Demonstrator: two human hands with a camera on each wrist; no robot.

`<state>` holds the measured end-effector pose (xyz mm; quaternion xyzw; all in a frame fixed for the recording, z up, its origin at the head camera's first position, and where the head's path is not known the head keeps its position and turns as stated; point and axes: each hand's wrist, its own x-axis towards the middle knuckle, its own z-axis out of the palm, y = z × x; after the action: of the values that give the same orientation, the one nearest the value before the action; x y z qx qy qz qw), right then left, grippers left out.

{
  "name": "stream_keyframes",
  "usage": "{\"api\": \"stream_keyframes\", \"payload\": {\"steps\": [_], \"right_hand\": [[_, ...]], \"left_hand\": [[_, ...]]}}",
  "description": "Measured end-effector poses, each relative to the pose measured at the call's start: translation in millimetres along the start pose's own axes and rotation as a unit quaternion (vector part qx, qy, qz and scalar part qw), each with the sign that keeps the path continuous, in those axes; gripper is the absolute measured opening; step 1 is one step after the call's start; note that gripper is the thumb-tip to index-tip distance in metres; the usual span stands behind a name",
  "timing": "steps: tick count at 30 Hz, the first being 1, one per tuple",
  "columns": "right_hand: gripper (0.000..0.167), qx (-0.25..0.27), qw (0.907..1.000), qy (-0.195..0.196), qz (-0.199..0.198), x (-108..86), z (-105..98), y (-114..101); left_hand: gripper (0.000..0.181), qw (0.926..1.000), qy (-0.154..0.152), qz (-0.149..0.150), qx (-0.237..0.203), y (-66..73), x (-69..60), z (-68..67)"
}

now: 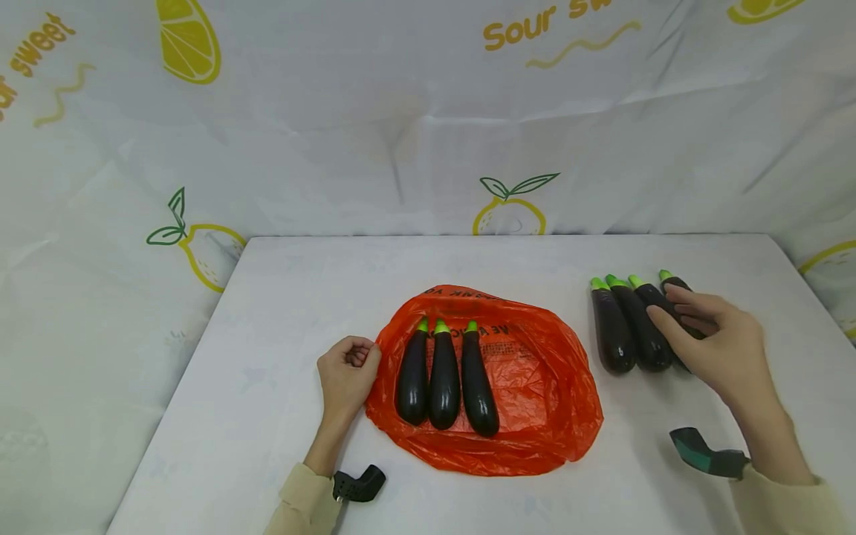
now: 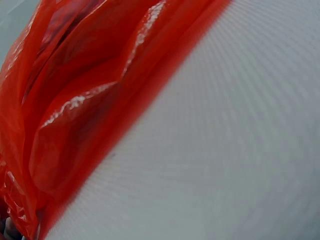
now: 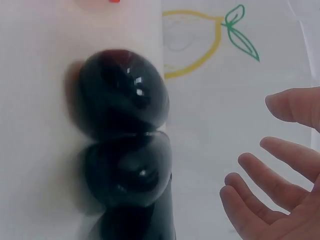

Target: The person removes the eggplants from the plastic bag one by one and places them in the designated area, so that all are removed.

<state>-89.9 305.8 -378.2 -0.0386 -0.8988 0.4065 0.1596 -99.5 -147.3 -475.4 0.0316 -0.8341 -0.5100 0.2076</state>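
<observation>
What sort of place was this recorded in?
Probably a staged indoor recording spot: a plain white rectangular table, a wrinkled white lemon-printed sheet behind it, and dark curved devices worn at both wrists.

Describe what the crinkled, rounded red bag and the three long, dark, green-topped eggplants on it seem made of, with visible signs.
Crinkled, rounded red bag: apparently thin, shiny plastic film; its creases catch light and its folds look translucent.
Three long, dark, green-topped eggplants: smooth and glossy, with bright highlights; perhaps moulded plastic or real vegetable skin, as shine alone leaves it open.
</observation>
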Motion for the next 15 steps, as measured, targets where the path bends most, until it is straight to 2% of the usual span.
{"api": "stream_keyframes", "payload": {"steps": [15], "right_hand": [[0.044,0.023,0.9976,-0.006,-0.064,-12.0,26.3,-24.1]], "left_hand": [[0.005,0.9999,-0.001,0.007,-0.008,1.1,-0.5,-0.7]]}}
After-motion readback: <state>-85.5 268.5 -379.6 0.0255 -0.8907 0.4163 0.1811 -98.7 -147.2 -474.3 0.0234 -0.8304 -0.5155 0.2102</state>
